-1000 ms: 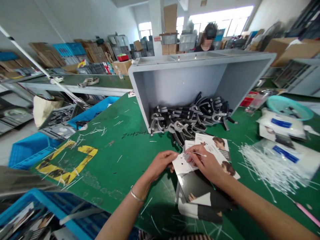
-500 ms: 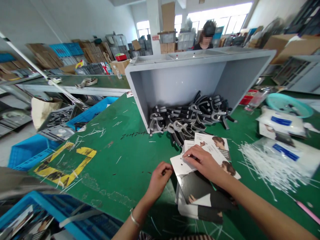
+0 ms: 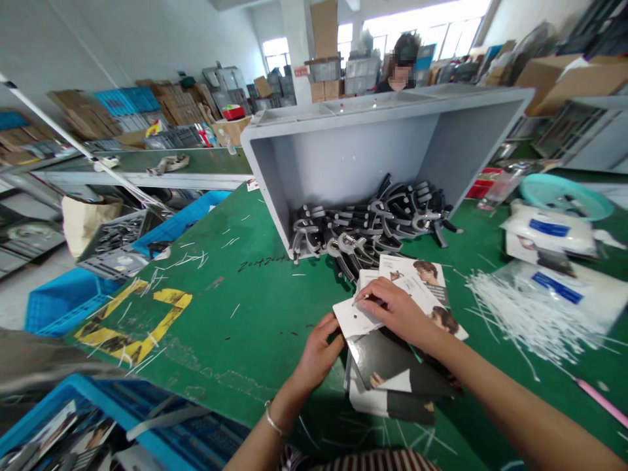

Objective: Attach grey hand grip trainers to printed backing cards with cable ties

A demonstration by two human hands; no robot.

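A white card (image 3: 354,319) with small holes lies on top of a stack of printed cards (image 3: 392,379) on the green table (image 3: 235,314). My right hand (image 3: 398,310) rests on the card, its fingers pinched on a thin white tie at the card's top edge. My left hand (image 3: 320,353) is curled at the card's lower left corner, touching its edge. Behind the cards, a pile of black and grey tools (image 3: 373,226) spills out of a grey bin (image 3: 343,154) tipped on its side.
A heap of white plastic ties (image 3: 520,314) and sealed white packs (image 3: 549,235) lie to the right, with a teal bowl (image 3: 564,196) behind. Blue crates (image 3: 63,301) stand at the left and near edge. Another person (image 3: 400,65) sits beyond the bin.
My left hand dropped from the card's top edge to its lower left corner. My right hand lowered onto the card with the tie.
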